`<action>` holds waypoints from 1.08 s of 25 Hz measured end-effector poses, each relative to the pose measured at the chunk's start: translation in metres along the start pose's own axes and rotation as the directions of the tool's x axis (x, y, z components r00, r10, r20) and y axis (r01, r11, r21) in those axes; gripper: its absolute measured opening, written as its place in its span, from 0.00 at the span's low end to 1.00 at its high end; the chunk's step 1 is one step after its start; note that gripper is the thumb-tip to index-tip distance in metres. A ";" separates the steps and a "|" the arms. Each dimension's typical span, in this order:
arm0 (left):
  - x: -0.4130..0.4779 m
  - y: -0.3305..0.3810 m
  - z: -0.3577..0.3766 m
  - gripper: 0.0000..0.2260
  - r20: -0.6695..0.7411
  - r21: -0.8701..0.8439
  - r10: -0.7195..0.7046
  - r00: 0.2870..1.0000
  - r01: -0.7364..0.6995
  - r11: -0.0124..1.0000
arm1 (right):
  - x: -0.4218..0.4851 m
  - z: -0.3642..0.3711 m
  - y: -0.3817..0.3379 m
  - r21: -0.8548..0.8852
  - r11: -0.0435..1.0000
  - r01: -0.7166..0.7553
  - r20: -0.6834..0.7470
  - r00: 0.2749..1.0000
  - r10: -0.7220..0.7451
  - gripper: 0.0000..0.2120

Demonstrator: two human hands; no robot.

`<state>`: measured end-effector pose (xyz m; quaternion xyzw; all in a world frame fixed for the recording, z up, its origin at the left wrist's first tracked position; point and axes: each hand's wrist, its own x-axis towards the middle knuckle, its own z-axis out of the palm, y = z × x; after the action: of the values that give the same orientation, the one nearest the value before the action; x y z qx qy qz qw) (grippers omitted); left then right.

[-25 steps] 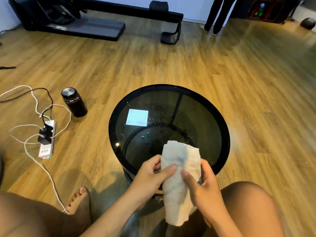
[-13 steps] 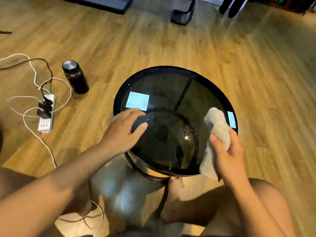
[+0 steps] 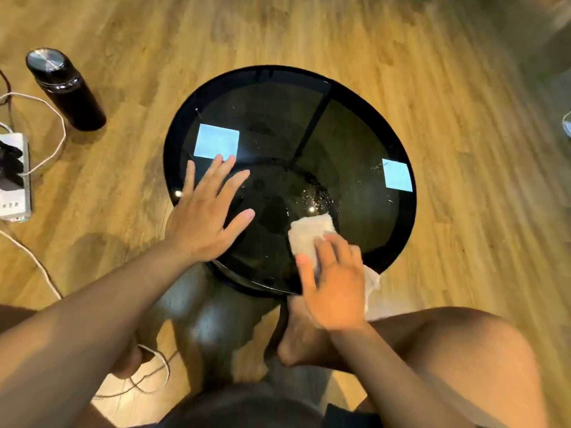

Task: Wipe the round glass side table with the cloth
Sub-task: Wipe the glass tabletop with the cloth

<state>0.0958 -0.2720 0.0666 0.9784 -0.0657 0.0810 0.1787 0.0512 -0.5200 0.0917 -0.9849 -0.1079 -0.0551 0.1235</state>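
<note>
The round glass side table [image 3: 355, 143] has a dark smoked top and a black rim, and stands on the wooden floor right in front of me. My left hand [image 3: 207, 214] lies flat on the near left of the glass, fingers spread, holding nothing. My right hand [image 3: 333, 285] presses the off-white cloth [image 3: 309, 234] onto the near part of the glass; the cloth's tail hangs over the rim beside my wrist. Water droplets glint on the glass just beyond the cloth.
A black flask [image 3: 66, 91] with a steel lid stands on the floor at the left. Beside it lies a white power strip [image 3: 15, 193] with plugs and white cables trailing toward me. My bare legs and feet [image 3: 306, 335] are under and around the table's near edge.
The cloth went from both hands to my right hand alone, then down from the right rim onto the near glass. My left hand came to rest flat on the table's left side.
</note>
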 end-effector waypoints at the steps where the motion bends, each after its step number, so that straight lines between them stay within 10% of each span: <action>1: 0.000 0.000 -0.001 0.28 -0.019 -0.034 0.000 1.000 -0.001 0.999 | -0.007 0.008 -0.024 0.049 0.994 0.100 0.011 0.995 -0.100 0.19; 7: -0.001 0.004 -0.001 0.28 -0.034 -0.032 -0.010 0.999 0.009 0.999 | 0.003 0.008 -0.017 0.144 0.922 0.361 0.079 0.924 -0.374 0.16; 11: 0.000 0.005 -0.002 0.29 0.013 0.054 -0.045 0.999 0.045 0.998 | 0.044 -0.027 0.100 -0.014 0.999 0.036 0.064 0.997 -0.035 0.16; 16: 0.002 0.004 -0.001 0.30 0.011 0.087 -0.071 0.997 0.070 0.994 | 0.078 -0.028 0.109 0.031 0.890 -0.454 -0.016 0.890 0.455 0.21; 23: -0.001 0.006 -0.004 0.29 -0.069 -0.044 -0.077 0.995 0.074 0.996 | -0.003 0.025 -0.083 0.156 0.985 0.080 -0.060 0.996 -0.071 0.17; 27: -0.001 0.007 -0.006 0.28 -0.116 -0.116 -0.127 0.985 0.114 0.987 | 0.017 0.015 -0.039 0.111 0.943 0.315 0.007 0.948 -0.318 0.15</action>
<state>0.0926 -0.2760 0.0739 0.9625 0.0004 0.1264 0.2401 0.0595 -0.4757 0.0887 -0.9473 -0.2689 -0.0559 0.1650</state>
